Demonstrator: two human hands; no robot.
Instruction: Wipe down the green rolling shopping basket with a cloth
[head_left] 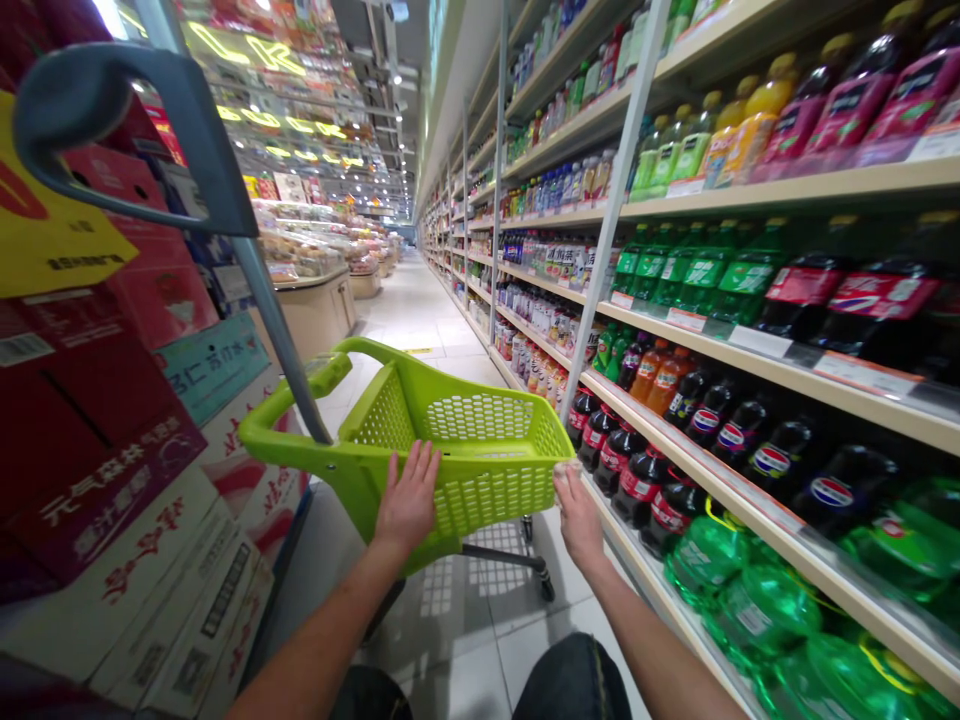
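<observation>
A lime-green shopping cart (480, 490) with perforated basket walls stands in front of me, side on. My left hand (409, 500) rests on its near side, fingers stretched out over the upper rim. At the basket's right front corner, my right hand (577, 515) is closed around a small whitish wad, perhaps a cloth or tissue (568, 468), pressed against the green plastic. Most of the wad is hidden by the fingers. The cart's handle (281, 410) points to the left, and nothing shows inside the visible part of the basket.
Shelves with soda bottles (750, 270) line the right side close to my right arm. Stacked drink cartons (150, 560) and a grey trolley handle (217, 150) are on the left. A tiled aisle (405, 300) runs ahead past display counters (307, 300).
</observation>
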